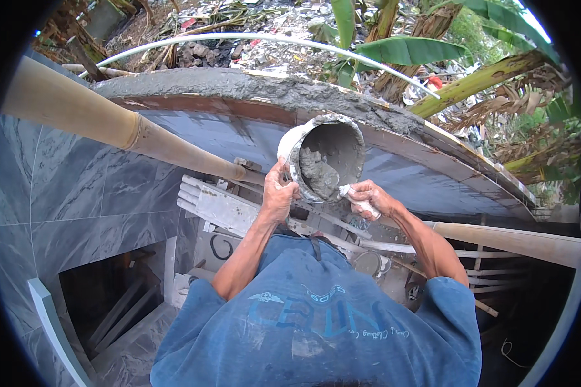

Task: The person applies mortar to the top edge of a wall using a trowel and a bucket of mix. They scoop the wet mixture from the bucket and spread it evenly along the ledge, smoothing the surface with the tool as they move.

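Observation:
A round bucket [286, 143] with a mortar-crusted rim is tilted so that its mouth faces me, in front of my chest. Grey wet mortar [318, 175] clings in a lump to its inside. My left hand [278, 193] grips the bucket's near left side, thumb and fingers closed at the rim. At the lower right of the rim, my right hand [372, 198] is closed round a short whitish handle [368, 208]. What the handle belongs to cannot be made out.
Beyond the bucket runs a wall top [232, 82] spread with rough mortar. A thick bamboo pole [110, 122] slants in from the left; another bamboo pole [516, 242] lies at right. Grey marbled tiles [64, 174] cover the left wall. Below are planks [223, 209] and a dark opening [119, 290].

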### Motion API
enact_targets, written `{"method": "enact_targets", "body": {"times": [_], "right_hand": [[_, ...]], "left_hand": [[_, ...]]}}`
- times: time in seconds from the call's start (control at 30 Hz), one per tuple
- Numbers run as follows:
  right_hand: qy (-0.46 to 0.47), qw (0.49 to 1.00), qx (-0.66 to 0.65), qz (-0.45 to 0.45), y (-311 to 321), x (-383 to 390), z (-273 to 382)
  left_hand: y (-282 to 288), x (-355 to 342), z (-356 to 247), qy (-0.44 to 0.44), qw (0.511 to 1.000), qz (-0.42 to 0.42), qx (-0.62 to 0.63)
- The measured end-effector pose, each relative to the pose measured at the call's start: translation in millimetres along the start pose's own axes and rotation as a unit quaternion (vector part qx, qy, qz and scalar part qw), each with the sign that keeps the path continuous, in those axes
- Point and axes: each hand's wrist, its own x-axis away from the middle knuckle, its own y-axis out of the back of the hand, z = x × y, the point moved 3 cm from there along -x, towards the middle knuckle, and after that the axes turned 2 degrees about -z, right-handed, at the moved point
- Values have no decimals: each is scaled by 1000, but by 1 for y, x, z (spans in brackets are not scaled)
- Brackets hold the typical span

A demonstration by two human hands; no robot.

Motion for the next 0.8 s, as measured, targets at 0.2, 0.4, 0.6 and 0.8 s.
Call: {"method": "enact_targets", "body": {"times": [0.2,0.4,0.6,0.8], "right_hand": [[55,996,48,-49,18,20,31],[127,932,286,-182,64,50,98],[140,573,637,-496,122,31,103],[172,550,586,-569,123,45,70]], "left_hand": [[20,-3,3,43,987,-26,153],[33,1,7,48,988,-47,141],[27,4,-2,80,987,-52,130],[29,16,1,103,990,-27,89]]}}
